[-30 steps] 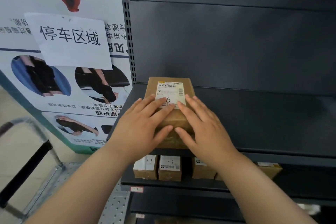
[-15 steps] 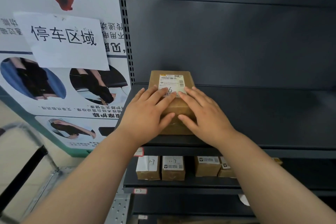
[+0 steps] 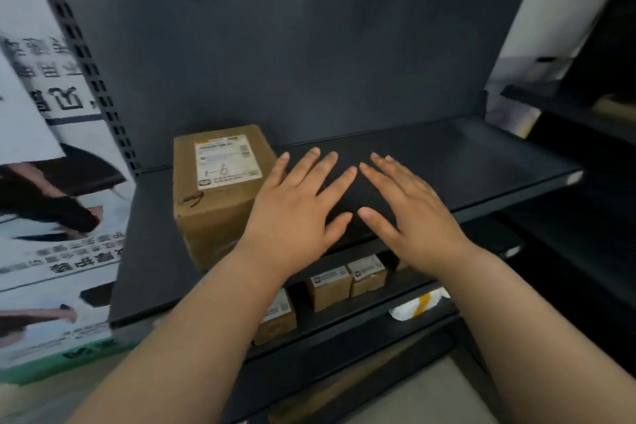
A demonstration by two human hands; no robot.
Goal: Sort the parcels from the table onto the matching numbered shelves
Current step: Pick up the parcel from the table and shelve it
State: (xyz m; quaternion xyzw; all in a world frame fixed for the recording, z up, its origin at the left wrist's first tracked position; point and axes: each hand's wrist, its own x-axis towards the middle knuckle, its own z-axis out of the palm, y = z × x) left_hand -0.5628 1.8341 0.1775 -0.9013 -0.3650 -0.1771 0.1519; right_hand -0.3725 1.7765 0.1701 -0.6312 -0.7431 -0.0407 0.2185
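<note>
While both hands are off it, the parcel point(image 3: 220, 189) sits at the left end of the dark shelf point(image 3: 464, 162), back end near the rear panel, label point(image 3: 227, 162) up with "1-6" handwritten on it. Judgement: label up so the no. stays readable; left-end spot leaves the rest of the board free for more boxes.

L hand point(image 3: 292, 213): fingers straight and spread, palm down, holds nothing. It lies just right of the parcel. Its edge overlaps the box's lower R corner in view; contact or not, cannot tell.
R hand point(image 3: 409, 213): likewise flat, fingers spread, nothing in it, over bare shelf, fingertips nearly meeting those of the L hand.

Shelf below: a row of small brown boxes point(image 3: 328, 287) with white labels, plus a white-and-yellow bag point(image 3: 418, 303) further right. Poster point(image 3: 51, 217) at left, beside the perforated upright point(image 3: 89, 72).

Vs 0.5 s ago:
- both palms lay on the parcel's top, partly covering the label; now both are clear of it and to its right, label fully exposed.
- parcel appears unmoved on the shelf.
- camera has swung right and rolled: poster now at frame edge, neighbouring rack visible at far R.

Judgement: this placement looks done; next step likely back to the table for another parcel.
</note>
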